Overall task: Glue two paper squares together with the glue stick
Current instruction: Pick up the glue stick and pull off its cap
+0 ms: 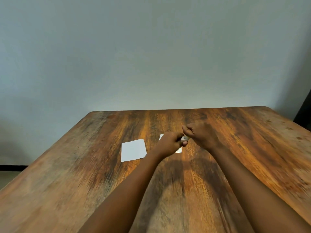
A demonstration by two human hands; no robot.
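Head view: both bare hands meet above the middle of the wooden worktop [235,148]. The left hand [170,144] has its fingers curled around one end of the glue stick [184,138], a small pale cylinder largely hidden and blurred. The right hand [200,133] has its fingers bunched at the other end of the stick. One white paper square [133,150] lies flat on the worktop, left of the hands. The second paper square [178,150] lies beneath the left hand, mostly covered.
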